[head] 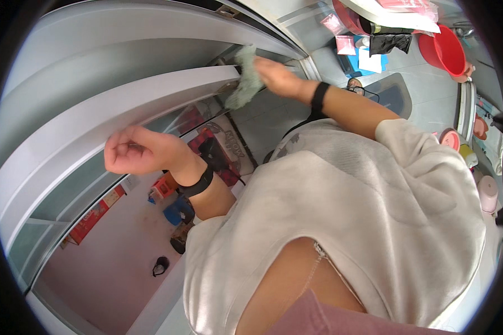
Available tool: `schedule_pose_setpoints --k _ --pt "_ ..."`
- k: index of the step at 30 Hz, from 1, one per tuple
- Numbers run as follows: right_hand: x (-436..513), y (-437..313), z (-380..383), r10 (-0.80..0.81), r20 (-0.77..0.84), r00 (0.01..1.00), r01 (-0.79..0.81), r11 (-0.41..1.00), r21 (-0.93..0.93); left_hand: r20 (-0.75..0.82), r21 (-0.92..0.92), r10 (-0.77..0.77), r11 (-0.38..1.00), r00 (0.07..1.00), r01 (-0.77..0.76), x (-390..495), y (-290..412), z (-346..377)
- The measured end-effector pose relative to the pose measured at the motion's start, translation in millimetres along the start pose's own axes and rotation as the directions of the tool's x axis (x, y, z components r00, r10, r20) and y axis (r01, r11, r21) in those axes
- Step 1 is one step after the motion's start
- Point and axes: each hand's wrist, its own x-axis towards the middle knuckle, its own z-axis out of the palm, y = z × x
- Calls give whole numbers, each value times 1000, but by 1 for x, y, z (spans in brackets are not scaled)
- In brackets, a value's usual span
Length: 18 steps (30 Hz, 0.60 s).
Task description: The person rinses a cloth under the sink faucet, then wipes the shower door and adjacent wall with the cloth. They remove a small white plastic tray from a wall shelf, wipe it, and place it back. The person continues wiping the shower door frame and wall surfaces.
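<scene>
My right hand (276, 77) holds a pale green cloth (247, 77), blurred, beside the white frame of a glass door (193, 86). The cloth hangs along the frame's end and hides part of it. To the left, my left hand (140, 150) is curled into a loose fist with nothing visible in it. It overlaps the lower edge of the same white frame; whether it touches the frame I cannot tell. Both wrists wear black bands.
A patterned mat (230, 144) lies on the floor below the door. At the upper right are a red bucket (446, 50), a blue container (348, 67) and a grey floor mat (390, 96). A pink-walled room (121, 255) shows past the door at lower left.
</scene>
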Motion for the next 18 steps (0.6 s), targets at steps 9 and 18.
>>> schedule_pose_setpoints --k 9,18 --pt "-30 28 46 395 244 886 -463 707 535 318 348 681 564 660 -749 -5 -13 10" --pt "-67 128 84 751 614 241 -969 153 194 325 384 595 627 735 -678 -12 -17 8"
